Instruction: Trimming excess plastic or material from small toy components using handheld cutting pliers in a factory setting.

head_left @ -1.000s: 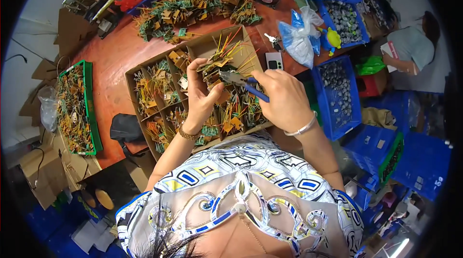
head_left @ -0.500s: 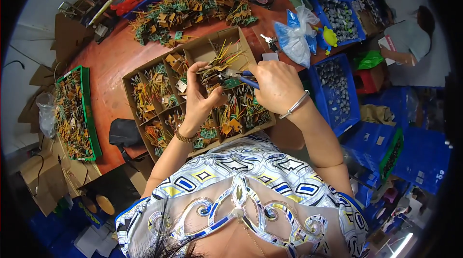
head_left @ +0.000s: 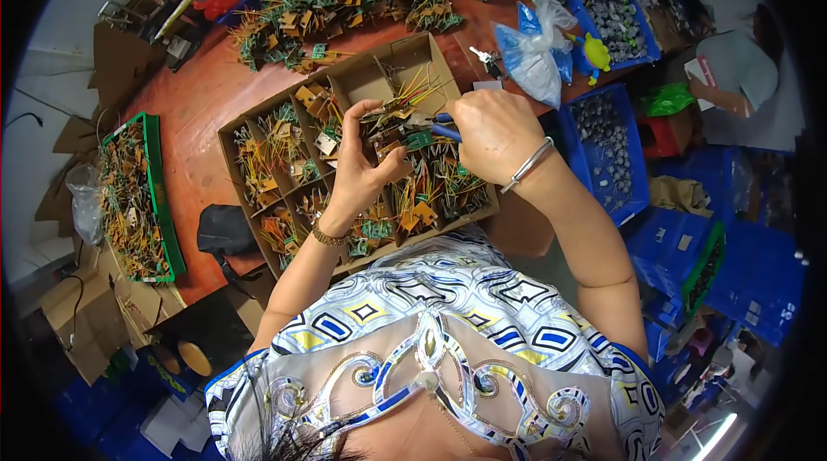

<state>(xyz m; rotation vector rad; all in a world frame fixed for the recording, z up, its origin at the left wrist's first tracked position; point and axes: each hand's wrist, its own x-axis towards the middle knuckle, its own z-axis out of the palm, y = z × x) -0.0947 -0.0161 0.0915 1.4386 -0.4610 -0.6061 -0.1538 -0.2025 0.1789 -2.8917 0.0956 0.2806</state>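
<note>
My left hand (head_left: pixel 366 172) is curled, thumb and fingers pinching a small green circuit board (head_left: pixel 419 140) with red and yellow wires. My right hand (head_left: pixel 498 135) is closed around blue-handled pliers (head_left: pixel 446 128), whose jaws reach the board; the exact tip contact is too small to make out. Both hands are above a divided cardboard box (head_left: pixel 357 86). Several of its compartments hold wired circuit boards (head_left: pixel 274 151), brown and green, and bare cardboard shows in a far one.
A pile of wired boards (head_left: pixel 345 13) lies at the back of the red table (head_left: pixel 194 172). On the left stands a green tray (head_left: pixel 164 202) of boards. Blue bins (head_left: pixel 637 164) of small grey parts line the right, near a tied plastic bag (head_left: pixel 530 56). Another person (head_left: pixel 732 73) is at far right.
The whole view has shifted slightly, with box and hands higher in the picture. The pliers' handles look a little closer together. Both hands keep their holds.
</note>
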